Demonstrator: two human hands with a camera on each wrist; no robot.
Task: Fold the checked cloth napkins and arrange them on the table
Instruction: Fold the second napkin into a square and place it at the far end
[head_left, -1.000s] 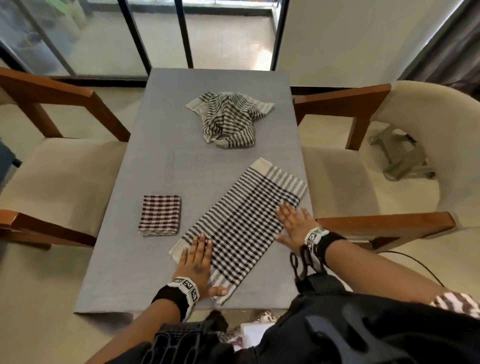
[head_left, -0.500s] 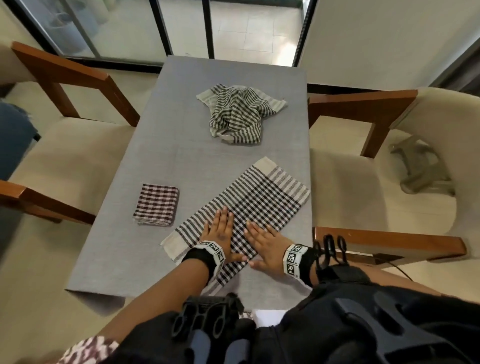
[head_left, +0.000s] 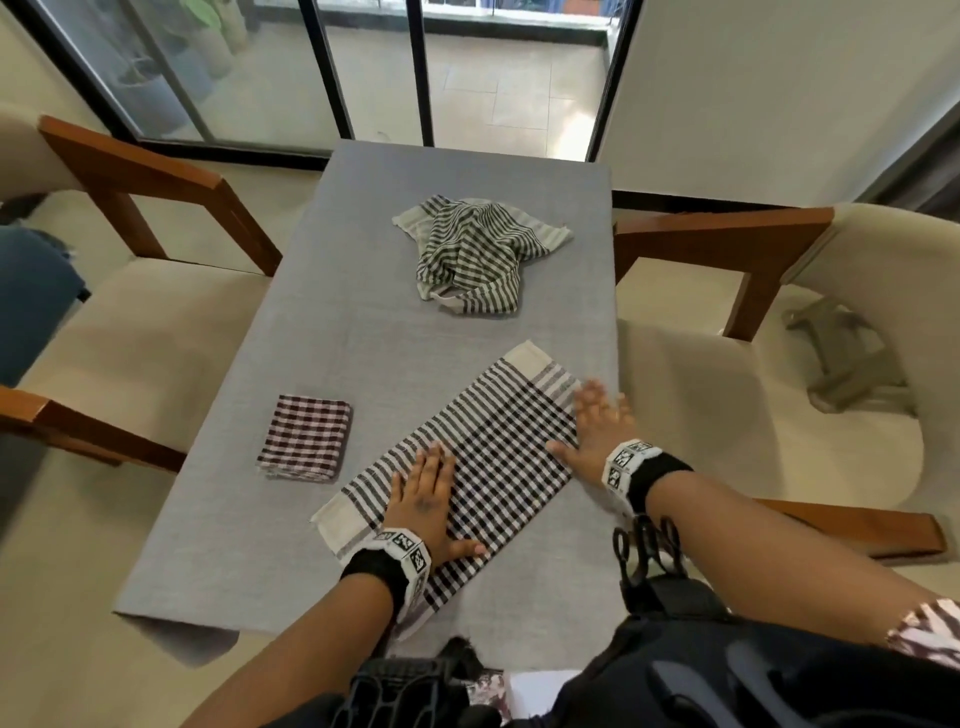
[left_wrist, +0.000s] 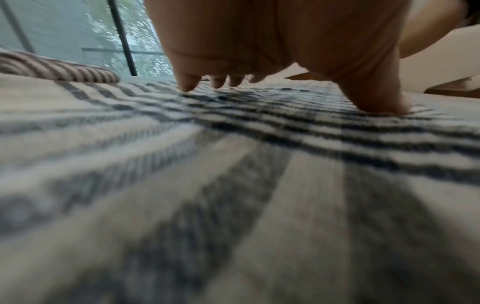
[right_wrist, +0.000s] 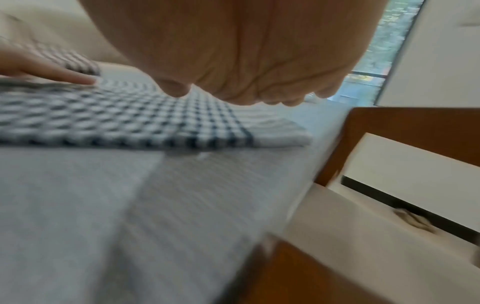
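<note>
Two flat palms press the half-folded black-checked napkin (head_left: 467, 457) onto the grey table (head_left: 363, 322): the left hand (head_left: 423, 501) lies fingers-straight near its near-left end, the right hand (head_left: 597, 426) spread at its far-right edge, neither gripping. Smoothing well likely means sweeping outward from the middle, keeping the layered edges aligned before the next fold. Left of the left hand sits the folded maroon-checked napkin (head_left: 306, 439); beyond both hands lies a crumpled striped napkin (head_left: 475, 260).
</note>
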